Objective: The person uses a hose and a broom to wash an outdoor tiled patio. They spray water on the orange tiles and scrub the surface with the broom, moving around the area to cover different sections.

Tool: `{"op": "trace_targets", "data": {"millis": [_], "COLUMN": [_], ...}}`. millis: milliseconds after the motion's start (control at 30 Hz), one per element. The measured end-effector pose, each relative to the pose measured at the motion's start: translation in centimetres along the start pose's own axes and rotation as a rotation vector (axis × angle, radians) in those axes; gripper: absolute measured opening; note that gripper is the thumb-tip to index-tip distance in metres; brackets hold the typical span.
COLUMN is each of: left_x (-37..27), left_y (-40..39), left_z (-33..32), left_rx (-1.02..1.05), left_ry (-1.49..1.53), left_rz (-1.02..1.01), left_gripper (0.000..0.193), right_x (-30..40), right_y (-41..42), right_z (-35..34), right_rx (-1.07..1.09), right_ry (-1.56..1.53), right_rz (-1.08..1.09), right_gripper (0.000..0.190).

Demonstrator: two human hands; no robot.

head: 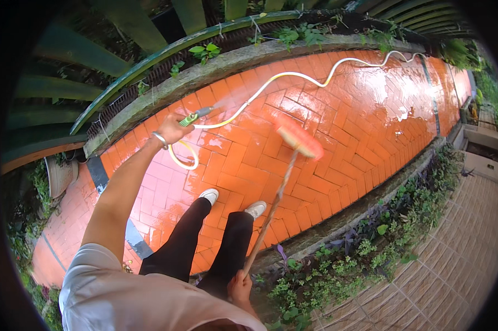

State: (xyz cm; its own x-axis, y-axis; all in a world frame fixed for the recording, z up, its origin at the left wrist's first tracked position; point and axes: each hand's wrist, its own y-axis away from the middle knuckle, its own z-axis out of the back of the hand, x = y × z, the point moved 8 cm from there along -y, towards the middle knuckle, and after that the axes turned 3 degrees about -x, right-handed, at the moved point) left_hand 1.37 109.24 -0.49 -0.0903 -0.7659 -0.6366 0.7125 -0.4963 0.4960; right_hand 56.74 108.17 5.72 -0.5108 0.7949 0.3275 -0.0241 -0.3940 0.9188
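Note:
My left hand (172, 129) is closed around the green grip of a hose spray nozzle (200, 113). A fan of water leaves its grey tip. From the nozzle a white and yellow garden hose (288, 75) loops below my hand, then snakes off to the far right. My right hand (239, 285), low in the view, grips the lower end of a long wooden handle (273, 206). At its far end a broom head (300, 138) with pinkish-red bristles rests on or just over the wet orange brick paving (249, 159); whether it touches is unclear.
A concrete curb (228, 61) and a green slatted fence (95, 47) border the far side. Low plants (356, 258) in a bed line the near side, by a tiled floor (431, 277). At left stands a pale plant pot (61, 176); a cardboard box (482, 153) lies at right.

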Motion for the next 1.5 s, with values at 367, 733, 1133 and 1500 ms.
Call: {"op": "trace_targets", "data": {"millis": [367, 733, 1133, 1500], "left_x": [-10.0, -20.2, -34.4, -39.3], "left_y": [1.3, -8.8, -21.3, -29.0], "left_z": [-4.6, -3.2, -7.3, -10.9], "left_rx": [0.030, -0.051, -0.072, 0.015], "left_ry": [0.042, -0.057, -0.086, -0.097], "left_rz": [-0.470, -0.322, -0.316, -0.290], "left_gripper": [0.017, 0.021, 0.025, 0.018], "right_x": [17.4, 14.6, 56.6, 50.7], "right_y": [-12.6, -15.2, -36.2, -31.7], "right_z": [-2.5, -2.3, 6.5, 5.4], "right_rx": [0.057, 0.050, 0.047, 0.078], "right_ry": [-0.145, -0.082, -0.108, -0.124], "right_rz": [0.215, 0.025, 0.428, 0.195], "right_gripper": [0.039, 0.032, 0.033, 0.037]}}
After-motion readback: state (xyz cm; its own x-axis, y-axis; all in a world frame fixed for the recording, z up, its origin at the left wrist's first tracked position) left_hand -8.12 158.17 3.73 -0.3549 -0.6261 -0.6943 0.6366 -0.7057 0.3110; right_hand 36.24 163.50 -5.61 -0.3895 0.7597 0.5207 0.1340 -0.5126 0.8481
